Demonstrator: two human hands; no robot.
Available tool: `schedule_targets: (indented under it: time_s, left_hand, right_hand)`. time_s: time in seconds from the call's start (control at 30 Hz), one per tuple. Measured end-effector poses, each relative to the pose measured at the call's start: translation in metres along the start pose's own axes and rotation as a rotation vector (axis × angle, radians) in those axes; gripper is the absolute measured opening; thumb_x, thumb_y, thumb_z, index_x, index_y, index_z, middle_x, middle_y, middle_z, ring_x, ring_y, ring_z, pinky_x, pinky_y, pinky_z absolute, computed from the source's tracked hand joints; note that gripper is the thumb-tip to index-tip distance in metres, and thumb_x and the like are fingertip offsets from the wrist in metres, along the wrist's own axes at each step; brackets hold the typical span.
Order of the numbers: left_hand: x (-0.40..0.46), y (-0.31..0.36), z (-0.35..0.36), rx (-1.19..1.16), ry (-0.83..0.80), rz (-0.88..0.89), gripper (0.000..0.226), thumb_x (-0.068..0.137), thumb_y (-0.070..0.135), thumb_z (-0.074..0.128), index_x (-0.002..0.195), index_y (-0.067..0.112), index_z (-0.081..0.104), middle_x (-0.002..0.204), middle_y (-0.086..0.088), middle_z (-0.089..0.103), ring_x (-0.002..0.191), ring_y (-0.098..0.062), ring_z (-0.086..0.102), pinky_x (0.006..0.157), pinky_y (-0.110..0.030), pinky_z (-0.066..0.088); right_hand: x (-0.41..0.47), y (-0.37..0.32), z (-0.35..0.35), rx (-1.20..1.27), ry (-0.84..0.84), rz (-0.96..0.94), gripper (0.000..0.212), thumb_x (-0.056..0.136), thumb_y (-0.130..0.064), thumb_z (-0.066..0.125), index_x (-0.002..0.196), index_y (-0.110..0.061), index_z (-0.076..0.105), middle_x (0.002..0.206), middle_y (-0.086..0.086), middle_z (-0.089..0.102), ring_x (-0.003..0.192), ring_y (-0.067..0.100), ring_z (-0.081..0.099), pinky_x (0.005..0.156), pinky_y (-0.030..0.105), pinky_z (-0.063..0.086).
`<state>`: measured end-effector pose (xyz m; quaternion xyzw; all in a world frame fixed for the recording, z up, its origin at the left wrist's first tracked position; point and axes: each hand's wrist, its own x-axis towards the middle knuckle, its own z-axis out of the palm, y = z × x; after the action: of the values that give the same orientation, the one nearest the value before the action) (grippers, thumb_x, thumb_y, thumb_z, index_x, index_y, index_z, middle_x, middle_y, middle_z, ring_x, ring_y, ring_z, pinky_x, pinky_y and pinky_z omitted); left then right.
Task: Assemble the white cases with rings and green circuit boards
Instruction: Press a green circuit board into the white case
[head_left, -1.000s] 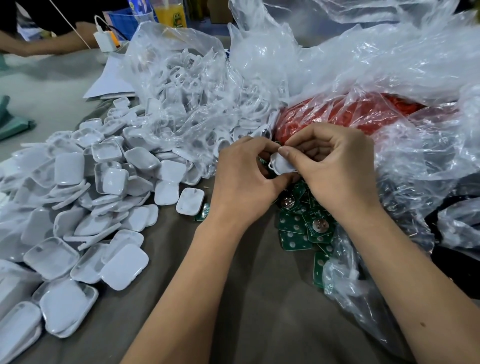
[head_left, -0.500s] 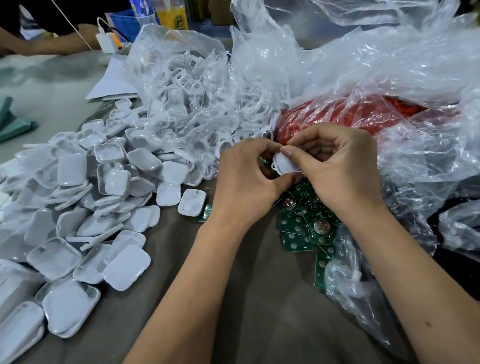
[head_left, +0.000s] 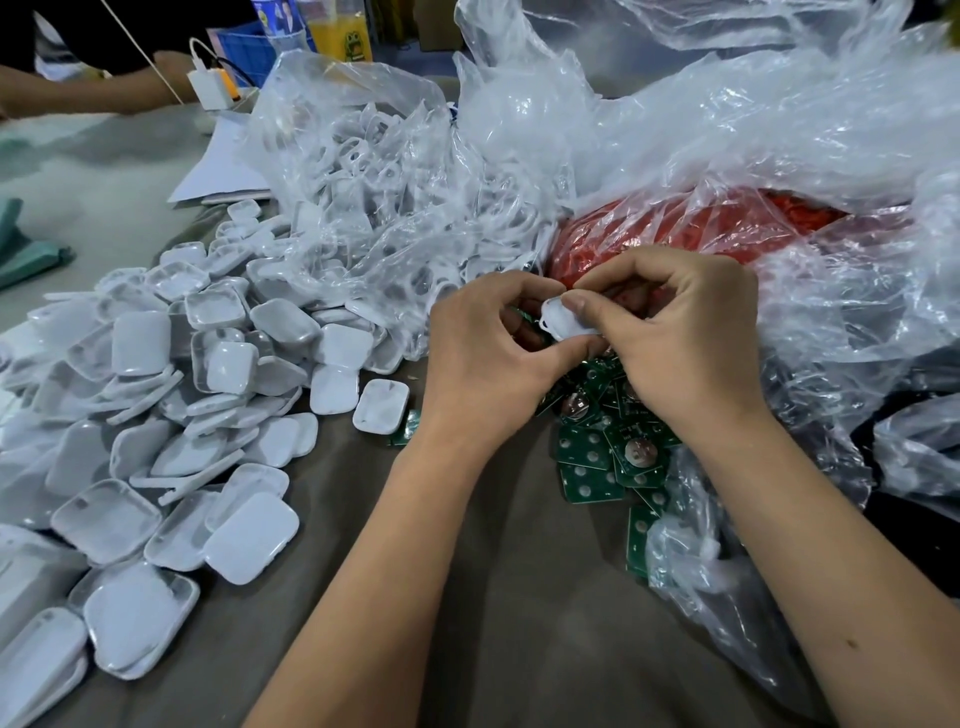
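Both hands meet over the middle of the table around one small white case (head_left: 562, 323). My left hand (head_left: 483, 358) curls its fingers round the case's left side. My right hand (head_left: 685, 338) pinches it from the right, thumb pressed on its top. Most of the case is hidden by the fingers. Under my hands lies a pile of green circuit boards (head_left: 608, 457). A big heap of white case halves (head_left: 171, 405) covers the left of the table. A clear bag of white rings (head_left: 374, 197) stands behind it.
A clear bag of red parts (head_left: 691, 234) lies just behind my hands, under crumpled plastic sheeting (head_left: 779, 130). More plastic spills at the right edge (head_left: 727, 571). Another person's arm (head_left: 83, 93), a white charger (head_left: 208, 88) and papers (head_left: 223, 171) sit at the far left.
Both hands stay closed round the white case in the same spot. Only the fingers shift slightly on it.
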<state>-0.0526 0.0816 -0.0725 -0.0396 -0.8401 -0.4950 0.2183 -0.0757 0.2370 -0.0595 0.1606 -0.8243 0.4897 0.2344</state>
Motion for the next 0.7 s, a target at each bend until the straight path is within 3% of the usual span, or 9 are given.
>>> schedule_targets:
  time_s: [0.2,0.37,0.6,0.7]
  left_hand:
    - [0.000,0.001,-0.001,-0.012,-0.025,-0.021,0.045,0.062,0.043,0.096,0.100,0.030,0.077,0.070,0.013,0.070,0.064,-0.008,0.067,0.060,-0.021,0.052]
    - [0.000,0.001,-0.002,-0.048,-0.042,-0.019,0.045,0.062,0.041,0.096,0.101,0.028,0.077,0.079,0.011,0.073,0.066,-0.012,0.068,0.067,-0.037,0.060]
    - [0.002,-0.002,-0.005,-0.106,-0.089,-0.017,0.046,0.060,0.035,0.098,0.101,0.027,0.079,0.090,0.007,0.075,0.073,-0.020,0.068,0.073,-0.047,0.060]
    - [0.005,-0.006,-0.011,-0.183,-0.130,-0.018,0.045,0.062,0.027,0.098,0.102,0.022,0.078,0.090,0.006,0.077,0.077,-0.017,0.072,0.073,-0.038,0.062]
  right_hand:
    - [0.000,-0.001,-0.003,0.138,-0.044,0.054,0.010,0.081,-0.021,0.089,0.086,-0.019,0.081,0.075,-0.008,0.076,0.068,0.012,0.074,0.062,0.033,0.063]
    - [-0.001,-0.001,-0.001,0.088,-0.047,0.062,0.014,0.080,-0.022,0.091,0.085,-0.017,0.080,0.074,-0.008,0.075,0.065,0.015,0.072,0.058,0.040,0.061]
    - [0.003,0.004,-0.003,0.000,-0.019,0.084,0.032,0.071,-0.032,0.095,0.085,-0.024,0.068,0.077,-0.005,0.065,0.062,0.011,0.056,0.055,0.027,0.048]
    - [0.003,0.007,-0.006,0.150,-0.068,0.220,0.028,0.077,-0.034,0.092,0.088,-0.021,0.069,0.079,0.001,0.070,0.063,0.019,0.062,0.053,0.030,0.051]
